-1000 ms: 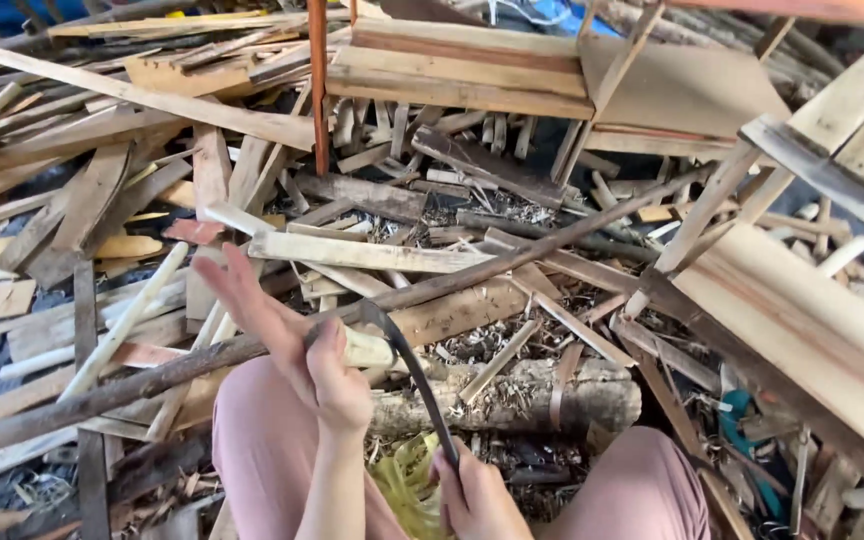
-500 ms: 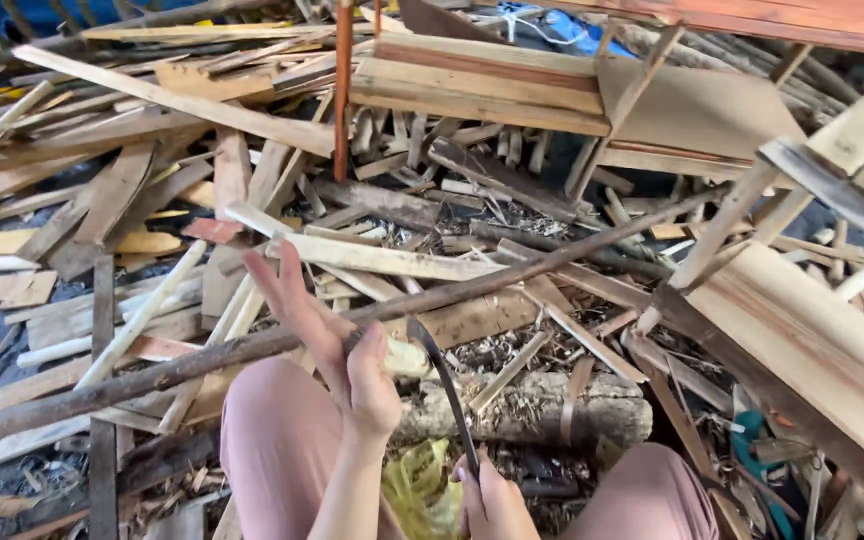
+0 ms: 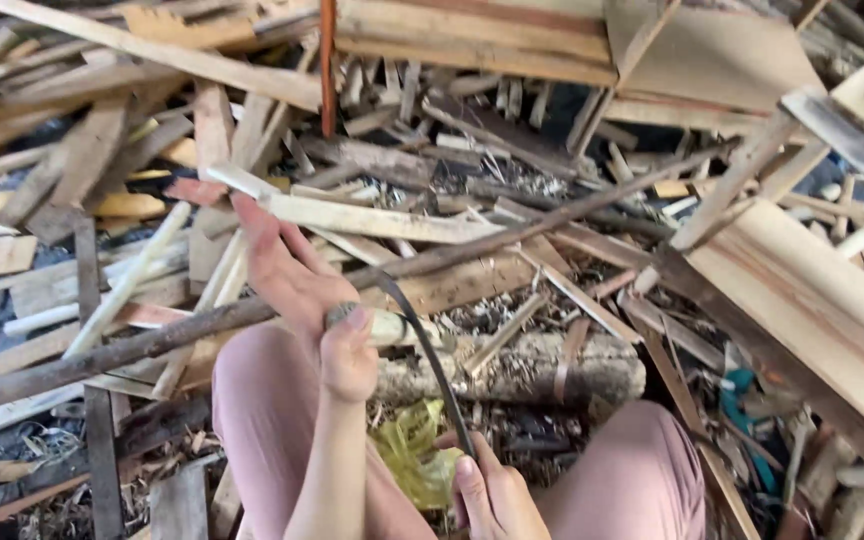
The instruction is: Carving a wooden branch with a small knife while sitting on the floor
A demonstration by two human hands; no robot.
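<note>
Left hand (image 3: 337, 335) closed on the pale upper end of a thin dark curved strip (image 3: 432, 365). Strip's long axis runs down toward the right hand (image 3: 492, 495), which grips its lower end, near the lap.

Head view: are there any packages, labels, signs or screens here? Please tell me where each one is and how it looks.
Yellow plastic bag: the only package-like thing, crumpled and translucent, on the ground between the person's knees, below the log and beside the right hand.
Labels, signs, screens: none visible among the scrap wood.
</note>
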